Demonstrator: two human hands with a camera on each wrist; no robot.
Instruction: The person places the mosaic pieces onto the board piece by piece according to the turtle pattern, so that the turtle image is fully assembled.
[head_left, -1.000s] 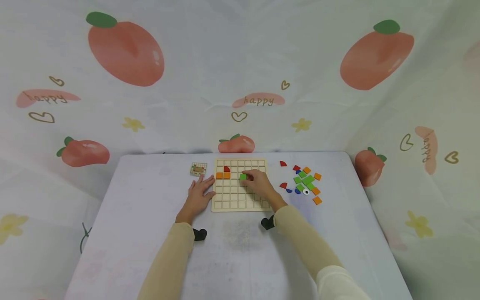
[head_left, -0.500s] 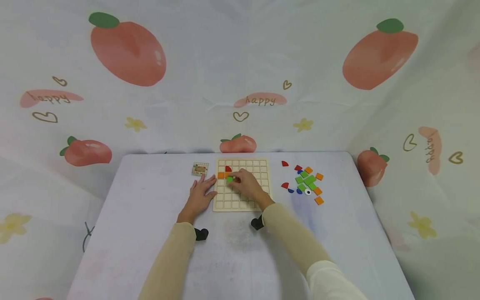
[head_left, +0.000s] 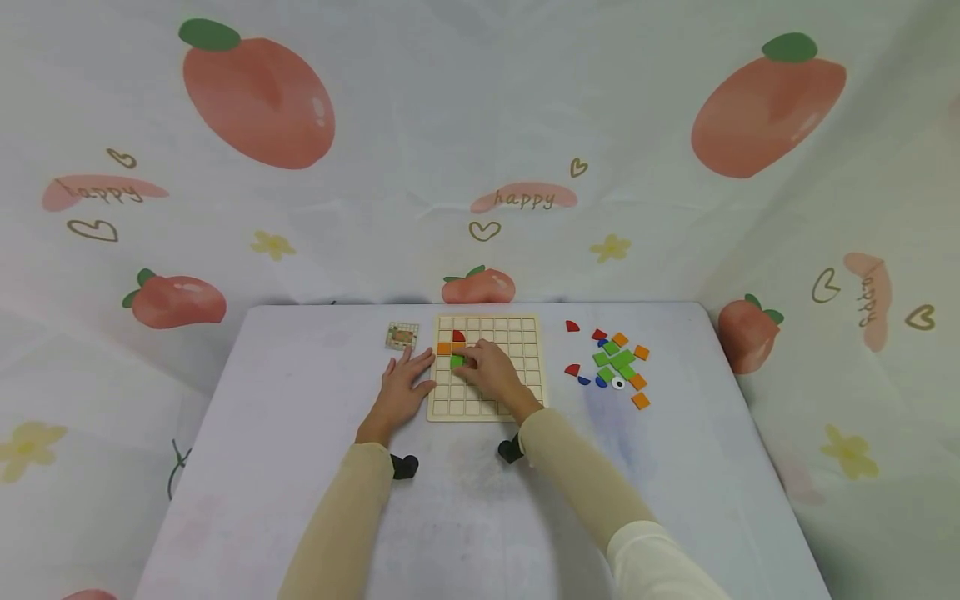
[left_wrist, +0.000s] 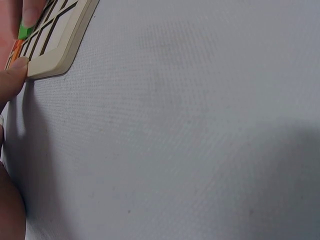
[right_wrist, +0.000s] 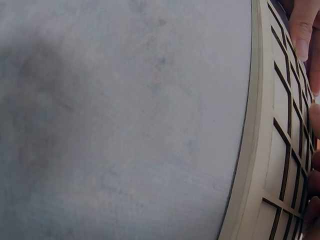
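Note:
In the head view my right hand [head_left: 491,371] pinches a green square tile [head_left: 457,362] at the left part of the wooden grid board [head_left: 517,329]. That tile is just below an orange square tile [head_left: 459,347], partly hidden by my fingers. Another orange tile [head_left: 445,348] lies in the cell to its left, and a red quarter-circle piece [head_left: 458,336] sits above. My left hand [head_left: 397,392] rests flat with spread fingers at the board's left edge. The left wrist view shows its thumb on the frame, with the green tile [left_wrist: 24,33] under a right fingertip.
A small pattern card [head_left: 402,334] lies left of the board, beyond my left fingertips. Right of the board, loose pieces are scattered: green tiles [head_left: 622,359], orange tiles [head_left: 641,352], red quarter-circles [head_left: 572,326], blue half-circles [head_left: 584,381] and a white eye disc [head_left: 618,383].
My right hand has carried the green tile leftward across the board to the spot below the second orange tile. The left hand has stayed at the board's edge.

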